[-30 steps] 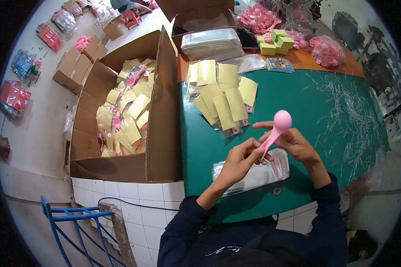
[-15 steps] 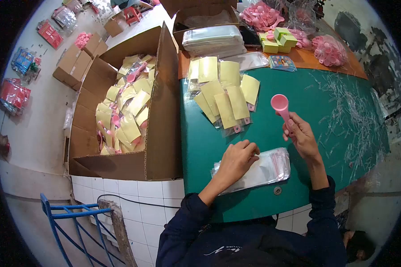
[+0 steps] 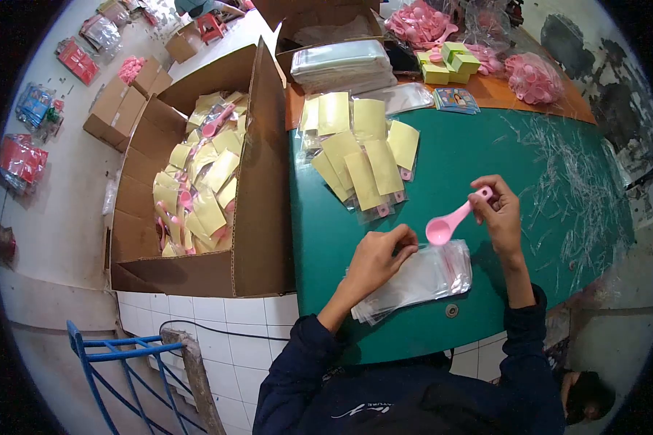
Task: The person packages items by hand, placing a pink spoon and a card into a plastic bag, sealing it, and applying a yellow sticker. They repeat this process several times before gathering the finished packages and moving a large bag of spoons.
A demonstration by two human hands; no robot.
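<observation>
My right hand (image 3: pixel 499 217) grips a pink plastic measuring scoop (image 3: pixel 450 221) by the end of its handle. The scoop's round bowl hangs down to the left, above the far edge of a stack of clear plastic bags (image 3: pixel 413 283). At the upper left of that stack is my left hand (image 3: pixel 377 261), its thumb and fingertips closed at the edge of a bag; the exact grip is partly hidden. Beyond my hands lie several packed bags with pale yellow cards (image 3: pixel 368 181), pink handle ends showing at their lower edges.
A large open carton (image 3: pixel 265 181) at left holds many packed scoops with yellow cards. Along the green table's (image 3: pixel 479 145) back are stacked clear bags (image 3: pixel 341 65), small yellow-green boxes (image 3: pixel 453 61), printed cards (image 3: pixel 456 101) and bagged pink scoops (image 3: pixel 533 78). Thin plastic strips (image 3: pixel 573 181) litter the right side.
My right hand has turned the scoop from bowl-up to bowl-down, bringing the bowl towards the bags and my left hand. My left fingers have shifted slightly at the bag stack.
</observation>
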